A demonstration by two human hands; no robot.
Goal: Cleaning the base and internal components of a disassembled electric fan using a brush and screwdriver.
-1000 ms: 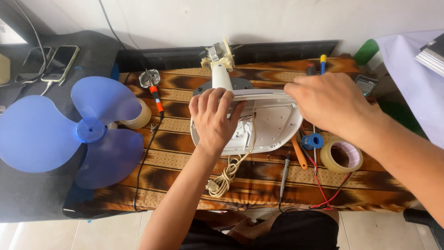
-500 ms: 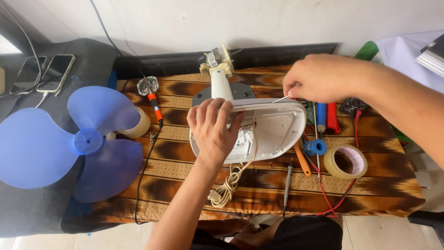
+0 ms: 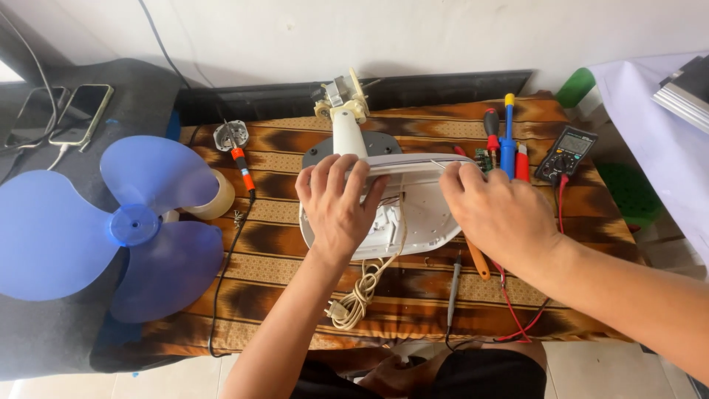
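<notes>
The left hand (image 3: 336,207) lay flat on the white fan base (image 3: 413,214), its fingers spread wide over the base's far rim. The right hand (image 3: 498,210) pressed on the base's right side, fingers bent and close together on the rim; I could not tell if they pinched anything. The base sat on its side in the middle of the bench (image 3: 295,295), which had a brown striped cloth on it. A white neck with a small motor (image 3: 341,100) stuck out toward the far edge. A bundled cord (image 3: 358,292) lay by the near edge, under the left wrist. Screwdrivers (image 3: 502,140) and a meter (image 3: 565,154) lay near the far right corner. A roll of tape (image 3: 210,196) sat by the left edge, touching a blue fan blade (image 3: 122,225). Two phones (image 3: 59,114) lay well apart, past the left edge.
</notes>
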